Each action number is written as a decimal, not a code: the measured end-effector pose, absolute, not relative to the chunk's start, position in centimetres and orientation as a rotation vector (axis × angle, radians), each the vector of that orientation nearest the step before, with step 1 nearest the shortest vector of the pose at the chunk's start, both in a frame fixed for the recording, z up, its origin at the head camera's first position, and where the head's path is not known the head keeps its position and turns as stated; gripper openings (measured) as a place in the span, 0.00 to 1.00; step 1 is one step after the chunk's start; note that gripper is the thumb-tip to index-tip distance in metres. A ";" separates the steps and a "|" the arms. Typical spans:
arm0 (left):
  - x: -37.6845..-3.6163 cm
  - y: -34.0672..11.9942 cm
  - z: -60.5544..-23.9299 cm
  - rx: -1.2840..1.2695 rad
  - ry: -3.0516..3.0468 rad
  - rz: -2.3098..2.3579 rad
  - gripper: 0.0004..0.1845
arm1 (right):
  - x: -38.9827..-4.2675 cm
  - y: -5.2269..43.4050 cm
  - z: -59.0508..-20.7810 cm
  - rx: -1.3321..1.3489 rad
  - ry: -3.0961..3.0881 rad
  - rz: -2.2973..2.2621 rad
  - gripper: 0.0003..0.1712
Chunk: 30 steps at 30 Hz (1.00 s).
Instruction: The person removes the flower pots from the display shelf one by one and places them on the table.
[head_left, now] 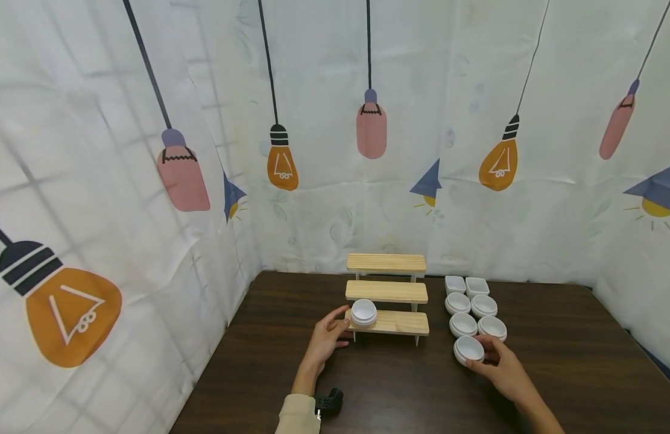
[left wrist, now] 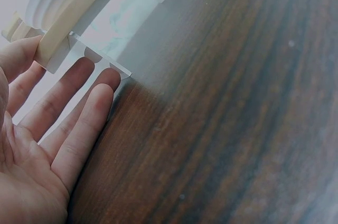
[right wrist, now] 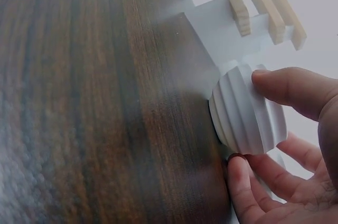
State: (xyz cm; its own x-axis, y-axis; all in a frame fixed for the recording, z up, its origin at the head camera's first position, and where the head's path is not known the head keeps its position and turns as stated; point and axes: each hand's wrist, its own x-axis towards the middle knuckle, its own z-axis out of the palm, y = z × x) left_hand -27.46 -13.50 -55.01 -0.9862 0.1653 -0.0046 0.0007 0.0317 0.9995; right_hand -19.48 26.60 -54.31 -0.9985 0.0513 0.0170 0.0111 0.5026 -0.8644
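Note:
A small round white bowl [head_left: 363,312] with a ribbed outside stands at the left end of the lowest plank [head_left: 397,323] of a three-step wooden stand. My left hand [head_left: 322,342] is at that end beside the bowl; in the left wrist view its thumb touches the plank's end and its other fingers [left wrist: 74,137] reach out loosely below. At the right, my right hand [head_left: 502,366] pinches another round white bowl [head_left: 468,349], the nearest of a group. In the right wrist view, the thumb presses this bowl's [right wrist: 243,110] rim, with fingers around its other side.
Behind the pinched bowl, several round white bowls [head_left: 463,324] stand in two columns, with two square white dishes [head_left: 477,286] at the back. The middle plank [head_left: 386,292] and top plank [head_left: 386,263] rise behind the lowest one. A printed white curtain [head_left: 324,229] borders the dark table [head_left: 259,343].

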 end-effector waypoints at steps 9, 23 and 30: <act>-27.5 -13.5 -55.1 0.184 2.166 2.106 0.26 | -19.6 26.7 -54.5 -0.062 -2.711 1.522 0.35; -27.6 -13.5 -55.2 0.179 2.174 2.096 0.26 | -19.6 26.7 -54.3 -0.052 -2.715 1.525 0.36; -27.7 -13.5 -55.4 0.168 2.186 2.084 0.26 | -19.6 26.7 -54.2 -0.070 -2.719 1.537 0.37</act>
State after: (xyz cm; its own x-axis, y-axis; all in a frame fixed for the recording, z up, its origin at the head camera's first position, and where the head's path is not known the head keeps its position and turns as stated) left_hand -27.66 -13.50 -55.36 -0.9870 0.1605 -0.0080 -0.0003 0.0479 0.9989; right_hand -19.60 26.68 -54.15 -0.9988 0.0477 -0.0069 0.0305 0.5152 -0.8565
